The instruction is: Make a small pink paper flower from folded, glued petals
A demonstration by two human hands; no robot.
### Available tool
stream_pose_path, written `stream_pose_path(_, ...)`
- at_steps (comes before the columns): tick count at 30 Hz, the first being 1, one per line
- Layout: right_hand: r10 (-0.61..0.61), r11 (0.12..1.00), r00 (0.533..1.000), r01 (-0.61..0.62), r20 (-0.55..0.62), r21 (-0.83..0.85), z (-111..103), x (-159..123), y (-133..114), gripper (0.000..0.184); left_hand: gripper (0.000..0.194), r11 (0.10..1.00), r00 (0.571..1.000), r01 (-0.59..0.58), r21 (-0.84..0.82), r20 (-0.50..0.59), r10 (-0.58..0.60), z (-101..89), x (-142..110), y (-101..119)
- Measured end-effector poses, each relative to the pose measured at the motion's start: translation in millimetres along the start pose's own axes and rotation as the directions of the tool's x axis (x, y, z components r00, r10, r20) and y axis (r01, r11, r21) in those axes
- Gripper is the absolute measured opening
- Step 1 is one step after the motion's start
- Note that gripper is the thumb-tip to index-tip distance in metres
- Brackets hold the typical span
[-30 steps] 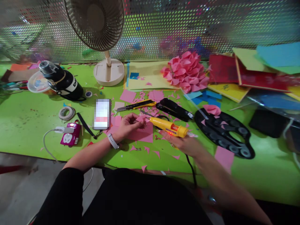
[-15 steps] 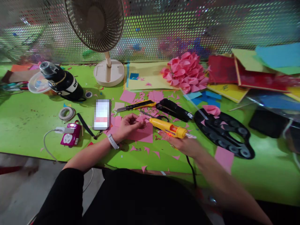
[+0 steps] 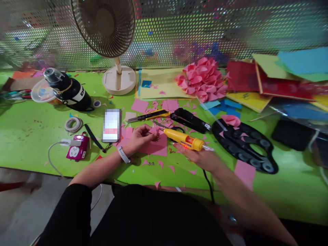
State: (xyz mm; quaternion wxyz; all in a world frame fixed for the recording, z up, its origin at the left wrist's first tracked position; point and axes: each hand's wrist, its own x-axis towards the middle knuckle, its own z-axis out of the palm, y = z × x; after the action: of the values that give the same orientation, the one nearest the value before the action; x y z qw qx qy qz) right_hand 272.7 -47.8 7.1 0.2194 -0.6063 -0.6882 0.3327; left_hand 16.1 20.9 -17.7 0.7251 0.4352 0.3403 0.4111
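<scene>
two hands in use: both above the middle of the green table (image 3: pixel 102 172), nearly meeting.
left hand (image 3: pixel 141 137): gripping a small pink paper piece (image 3: pixel 154 130) in a fingertip pinch, which leaves its right-hand part exposed and the fingers mostly behind it.
right hand (image 3: pixel 201 159): closed round the yellow glue gun (image 3: pixel 183 138) from underneath, a hold that levels the barrel and lets the nozzle point to about ten o'clock, at the pinched paper.
nozzle: close to the paper; it seems to touch its edge, though the blur there makes this uncertain.
cord (image 3: pixel 208 182): drops from the gun towards five o'clock, out of the way of the fingers.
pink sheet (image 3: pixel 160 148): flat below the hands, probably within easy reach for more pieces.
cutter (image 3: pixel 151 115), stapler (image 3: pixel 189 120) and scissors (image 3: pixel 176 136): from the hands, at eleven, one and just beside the gun, close enough to pick up without leaning (the blade of the cutter is out).
pink paper cluster (image 3: pixel 202 80): at one o'clock, beyond the stapler, likely set back so its petals are not crushed.
black palette (image 3: pixel 243 147): at three o'clock, one curled pink petal (image 3: pixel 231 120) on its far rim.
phone (image 3: pixel 111 125): at nine o'clock, face up, screen lit.
</scene>
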Motion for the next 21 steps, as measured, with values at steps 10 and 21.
stream_pose_path(10, -0.096, 0.973, 0.993, 0.107, -0.061, 0.205, 8, 4, -28, 0.022, 0.050, 1.000, 1.000, 0.021, -0.021, -0.006, -0.021, -1.7, 2, -1)
stream_pose_path(21, 0.005, 0.984, 0.999, 0.002, -0.037, 0.176, 2, 1, -44, 0.023, 0.047, 1.000, 1.000, -0.023, 0.017, 0.006, 0.023, -4.9, 2, -5)
